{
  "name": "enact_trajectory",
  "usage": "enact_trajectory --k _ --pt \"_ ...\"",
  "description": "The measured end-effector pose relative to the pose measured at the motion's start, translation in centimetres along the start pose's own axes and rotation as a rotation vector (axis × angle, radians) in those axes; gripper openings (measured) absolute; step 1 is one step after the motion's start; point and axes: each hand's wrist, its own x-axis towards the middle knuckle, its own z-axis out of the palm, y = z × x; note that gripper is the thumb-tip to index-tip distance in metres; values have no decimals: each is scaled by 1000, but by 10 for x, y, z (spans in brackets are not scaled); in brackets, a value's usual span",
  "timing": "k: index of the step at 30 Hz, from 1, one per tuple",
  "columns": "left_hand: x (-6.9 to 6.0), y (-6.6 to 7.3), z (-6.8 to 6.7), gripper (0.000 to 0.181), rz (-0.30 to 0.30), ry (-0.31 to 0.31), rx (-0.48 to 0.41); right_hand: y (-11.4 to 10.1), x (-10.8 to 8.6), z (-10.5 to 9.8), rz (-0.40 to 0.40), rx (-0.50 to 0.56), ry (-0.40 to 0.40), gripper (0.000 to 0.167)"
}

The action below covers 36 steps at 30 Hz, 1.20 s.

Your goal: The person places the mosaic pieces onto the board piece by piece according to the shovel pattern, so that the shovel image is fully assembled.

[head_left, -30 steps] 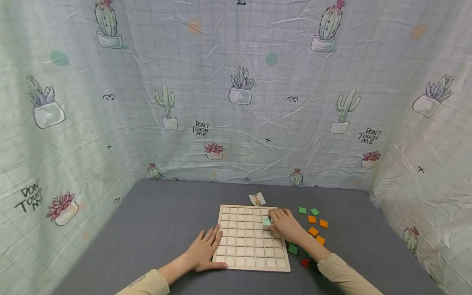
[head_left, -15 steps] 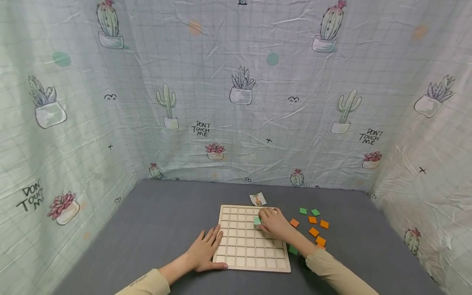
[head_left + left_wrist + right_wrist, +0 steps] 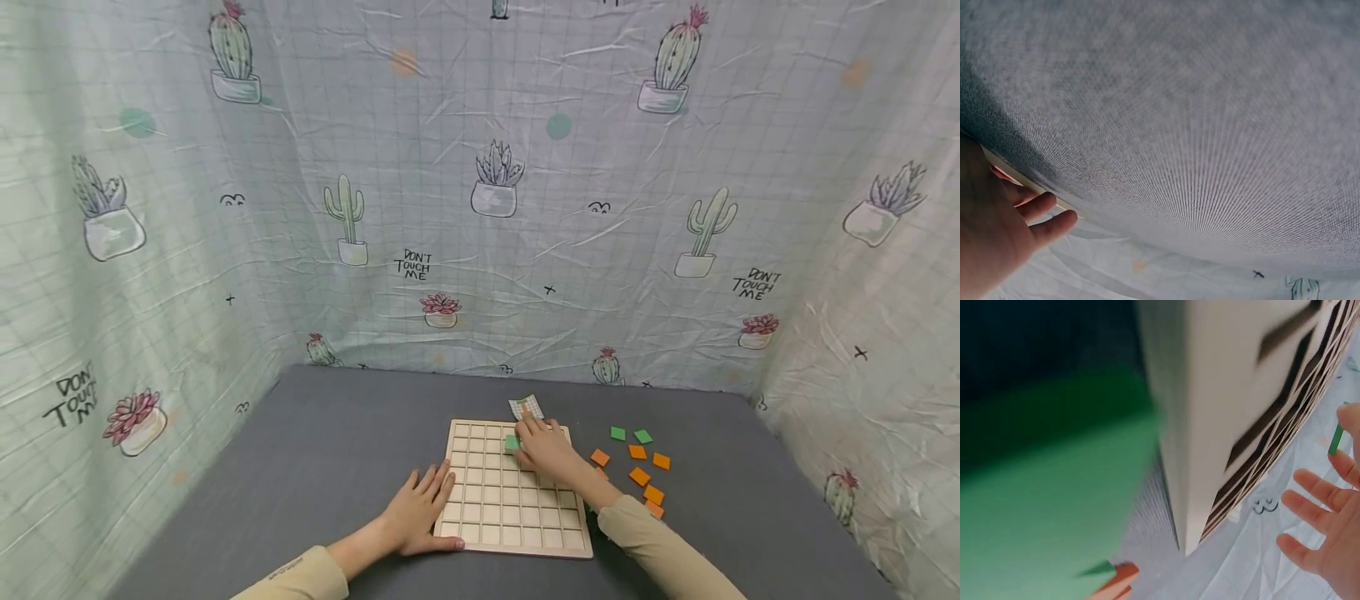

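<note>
A pale wooden grid board [image 3: 501,514] lies on the grey table. My right hand [image 3: 551,457] is over the board's upper part, and its thumb and index finger pinch a green square tile [image 3: 512,443]. In the right wrist view that tile [image 3: 1336,439] is seen edge-on between thumb and finger, with the other fingers of the hand [image 3: 1329,515] spread. My left hand [image 3: 420,510] rests along the board's left edge, fingers straight and thumb at the near left corner. The left wrist view shows this hand [image 3: 1010,225] against the board's edge.
Several orange tiles [image 3: 639,476] and two green tiles [image 3: 618,433] lie to the right of the board. A small printed card [image 3: 527,407] is behind the board. Very near the right wrist camera is a blurred green tile [image 3: 1054,512]. A cactus-patterned curtain [image 3: 480,250] surrounds the table.
My right hand has moved left across the board's upper part, carrying the green tile from the right-hand columns toward the middle ones. The left hand has stayed at the board's left edge.
</note>
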Motion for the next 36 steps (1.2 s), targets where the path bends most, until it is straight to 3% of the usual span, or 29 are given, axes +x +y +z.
enact_trajectory --k 6,15,20,27,36 --pt "-1 0 -1 96 4 7 11 4 10 -2 44 49 -80 26" --pt "-3 0 -5 96 11 33 24 6 28 1 29 1 -57 26" --pt "-1 1 -4 96 -2 12 21 6 36 1 65 36 -144 27" --pt "-1 2 -4 96 -4 19 64 6 40 8 70 38 -207 37" --pt "0 2 0 97 -6 21 85 6 42 15 42 31 -218 28"
